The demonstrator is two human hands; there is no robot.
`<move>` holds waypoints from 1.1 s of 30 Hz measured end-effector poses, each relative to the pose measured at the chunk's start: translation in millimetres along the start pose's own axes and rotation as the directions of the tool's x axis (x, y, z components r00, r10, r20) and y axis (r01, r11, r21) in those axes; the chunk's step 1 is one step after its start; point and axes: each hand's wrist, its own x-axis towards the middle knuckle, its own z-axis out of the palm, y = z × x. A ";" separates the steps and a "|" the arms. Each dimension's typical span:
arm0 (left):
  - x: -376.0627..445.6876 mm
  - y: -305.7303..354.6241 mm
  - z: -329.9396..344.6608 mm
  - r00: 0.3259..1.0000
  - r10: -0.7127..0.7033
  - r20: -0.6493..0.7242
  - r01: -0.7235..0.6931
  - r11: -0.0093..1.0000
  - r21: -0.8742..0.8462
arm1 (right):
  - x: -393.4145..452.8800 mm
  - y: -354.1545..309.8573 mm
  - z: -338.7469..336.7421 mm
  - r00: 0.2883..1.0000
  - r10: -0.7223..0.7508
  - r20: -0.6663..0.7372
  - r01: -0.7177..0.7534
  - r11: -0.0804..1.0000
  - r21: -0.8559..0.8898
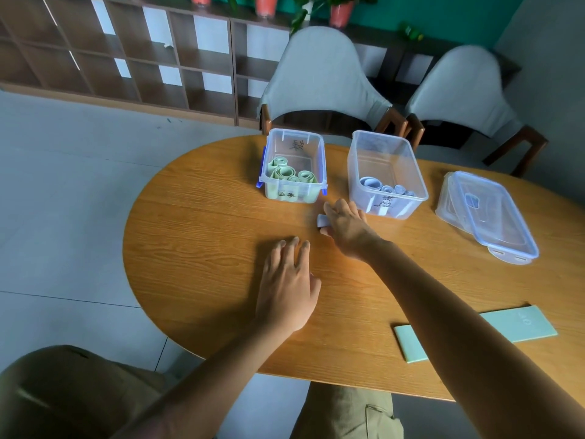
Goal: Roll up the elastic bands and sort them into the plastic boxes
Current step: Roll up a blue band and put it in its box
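The right hand (345, 228) reaches forward over the counter (202, 236) and pinches a small pale lilac band (323, 221) between thumb and fingers; only a short end of it shows past the hand, so how far it is rolled cannot be told. The hand sits just in front of the blue box (386, 175), at that box's near left corner. The left hand (288, 286) lies flat on the wood, fingers straight and slightly spread, holding nothing, nearer the person than the blue box and to its left.

The blue box is clear plastic, rectangular with rounded corners, lidless. Pale blue-lilac rolls (387, 186) lie along its near wall. A white label on the front carries handwritten dark characters, not readable.

Left of it, close but apart, stands the green box (292, 167), also clear plastic, with blue clips at its near corners. It holds several pale green rolls (291, 175), coiled in loose spirals and standing on edge. Handwritten marks sit on its front and on its far wall; both are illegible.

Right of the blue box lie clear lids (487, 217) with a blue rim, stacked and slightly offset.

Well in front of the blue box, near the counter's near edge, a flat green band (519, 324) lies unrolled, a long smooth strip partly crossed by the right forearm; faint round print at its right end cannot be read.

The counter is an oval of orange-brown wood grain.
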 end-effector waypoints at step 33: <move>10.2 -15.4 14.9 0.967 0.075 -0.245 -0.166 0.912 -0.376 | -95.0 -11.0 -21.0 0.987 -0.160 -0.012 0.147 0.873 0.466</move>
